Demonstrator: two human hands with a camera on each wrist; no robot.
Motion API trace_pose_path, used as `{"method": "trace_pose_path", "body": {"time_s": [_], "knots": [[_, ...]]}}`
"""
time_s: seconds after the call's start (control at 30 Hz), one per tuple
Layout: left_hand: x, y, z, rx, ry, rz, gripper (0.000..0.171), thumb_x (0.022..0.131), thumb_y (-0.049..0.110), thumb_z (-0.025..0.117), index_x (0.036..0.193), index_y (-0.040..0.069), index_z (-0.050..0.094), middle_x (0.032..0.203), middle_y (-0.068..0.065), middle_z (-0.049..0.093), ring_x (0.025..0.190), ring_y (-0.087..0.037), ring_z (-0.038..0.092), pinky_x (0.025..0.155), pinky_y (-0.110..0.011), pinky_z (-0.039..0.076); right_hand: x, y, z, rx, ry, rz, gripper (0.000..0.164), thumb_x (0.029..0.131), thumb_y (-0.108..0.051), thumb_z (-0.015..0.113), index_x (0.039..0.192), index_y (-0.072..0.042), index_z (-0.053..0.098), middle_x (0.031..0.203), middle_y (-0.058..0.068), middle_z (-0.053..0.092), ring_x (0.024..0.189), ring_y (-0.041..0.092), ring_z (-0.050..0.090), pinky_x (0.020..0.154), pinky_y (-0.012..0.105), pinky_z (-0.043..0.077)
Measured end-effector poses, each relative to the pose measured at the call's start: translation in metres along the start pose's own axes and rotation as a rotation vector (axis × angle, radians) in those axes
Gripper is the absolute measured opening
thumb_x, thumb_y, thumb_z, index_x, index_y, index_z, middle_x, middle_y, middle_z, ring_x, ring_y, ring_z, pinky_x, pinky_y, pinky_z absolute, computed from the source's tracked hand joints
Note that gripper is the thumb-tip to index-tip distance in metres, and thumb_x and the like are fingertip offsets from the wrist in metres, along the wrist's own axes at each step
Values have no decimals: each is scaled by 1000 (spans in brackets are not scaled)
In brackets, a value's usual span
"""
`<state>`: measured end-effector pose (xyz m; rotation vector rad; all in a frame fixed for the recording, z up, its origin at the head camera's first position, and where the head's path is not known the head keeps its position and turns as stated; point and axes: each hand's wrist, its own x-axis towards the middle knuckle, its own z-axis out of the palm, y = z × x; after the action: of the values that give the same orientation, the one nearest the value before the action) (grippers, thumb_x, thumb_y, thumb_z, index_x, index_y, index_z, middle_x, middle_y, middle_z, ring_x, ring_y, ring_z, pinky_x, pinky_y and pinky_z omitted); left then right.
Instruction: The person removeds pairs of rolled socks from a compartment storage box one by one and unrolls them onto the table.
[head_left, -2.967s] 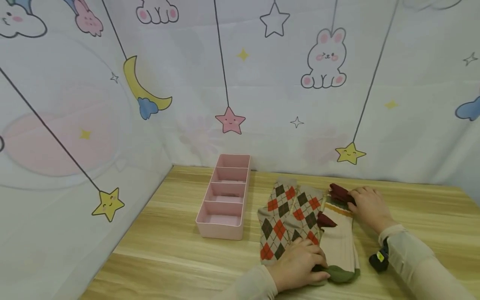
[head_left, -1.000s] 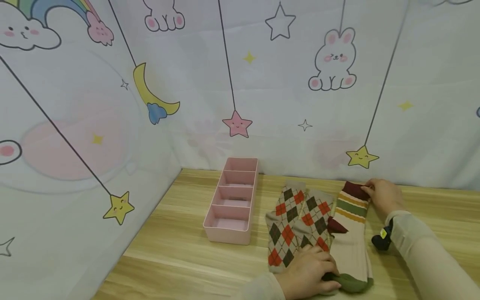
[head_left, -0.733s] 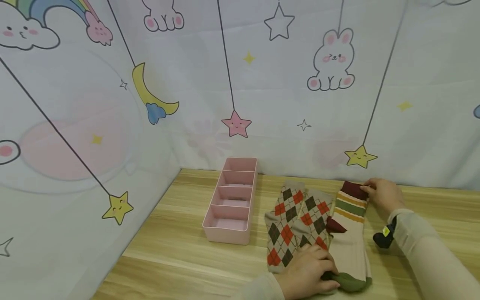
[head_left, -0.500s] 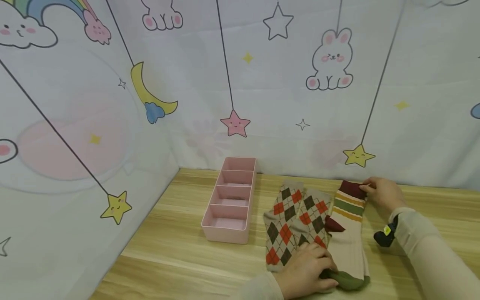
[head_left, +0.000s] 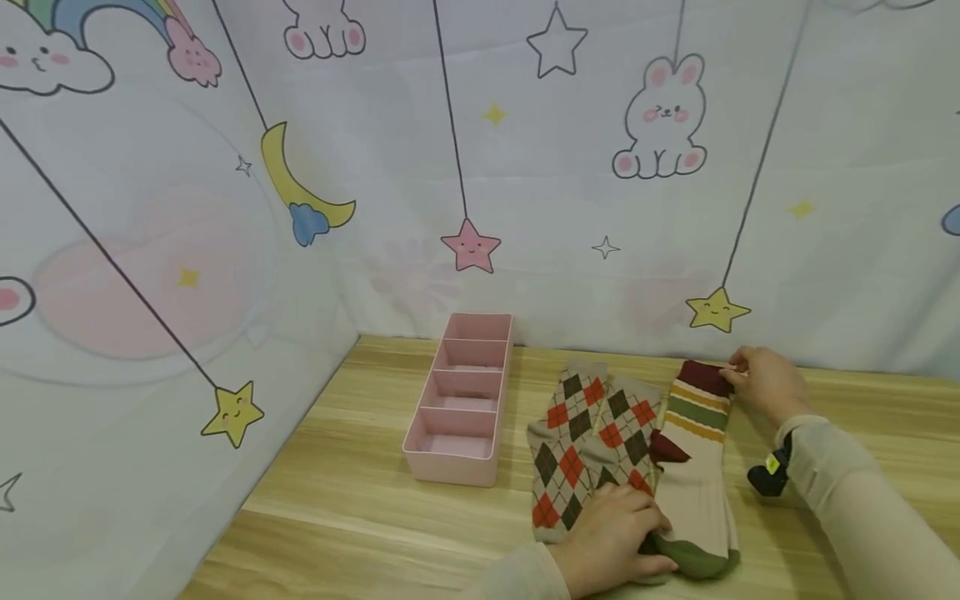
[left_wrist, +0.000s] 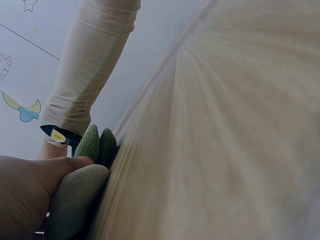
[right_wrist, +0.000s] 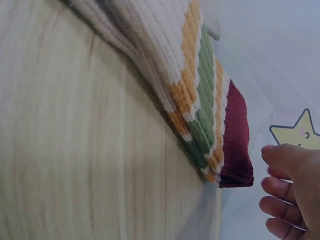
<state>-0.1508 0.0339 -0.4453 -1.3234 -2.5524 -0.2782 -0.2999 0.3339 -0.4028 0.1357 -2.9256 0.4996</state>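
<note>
A cream pair of socks (head_left: 690, 500) with a maroon cuff, orange and green stripes, maroon heel and green toe lies flat on the table in the head view. To its left lie two argyle socks (head_left: 564, 467) in beige, red and dark brown. My left hand (head_left: 611, 533) rests over the toe end of the argyle socks, its thumb touching beside the green toes (left_wrist: 89, 145). At the maroon cuff (right_wrist: 237, 137) is my right hand (head_left: 768, 385); the right wrist view shows its fingers loosely bent, just off the cuff, with nothing between them.
A pink box (head_left: 453, 468) with several compartments stands left of the socks on the wood-grain table (head_left: 322, 517). Behind rises a white curtain (head_left: 555, 200) printed with stars, a moon and a rabbit. A black wrist camera (head_left: 768, 475) hangs at the right wrist.
The striped socks' cuff, bunched three seconds ago, now lies straightened, its stripes showing. My right hand has shifted to the cuff's far right corner and lifted slightly. The left hand stays in place.
</note>
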Motion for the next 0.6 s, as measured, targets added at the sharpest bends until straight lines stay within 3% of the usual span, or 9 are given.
{"method": "trace_pose_path", "body": {"time_s": [0.2, 0.43, 0.6], "knots": [[-1, 0, 1, -12, 4, -1, 29, 87, 53, 63, 104, 30, 70, 105, 18, 64, 96, 3, 55, 81, -9, 35, 2, -5, 1, -40, 20, -54, 29, 92, -21, 62, 101, 6, 65, 96, 25, 67, 86, 41, 62, 70, 51, 50], [-1, 0, 1, -2, 15, 3, 28, 87, 53, 63, 103, 31, 70, 105, 18, 63, 96, 3, 54, 81, -9, 35, 3, -3, 5, -60, -61, -50, 29, 91, -22, 63, 98, 6, 65, 87, 21, 67, 79, 35, 63, 70, 50, 49], [-1, 1, 2, -12, 18, 3, 27, 87, 52, 64, 102, 30, 70, 104, 18, 63, 95, 3, 54, 81, -9, 34, 3, 0, 10, -73, -68, -64, 32, 90, -24, 64, 100, 7, 66, 86, 20, 66, 78, 35, 62, 70, 51, 49]]}}
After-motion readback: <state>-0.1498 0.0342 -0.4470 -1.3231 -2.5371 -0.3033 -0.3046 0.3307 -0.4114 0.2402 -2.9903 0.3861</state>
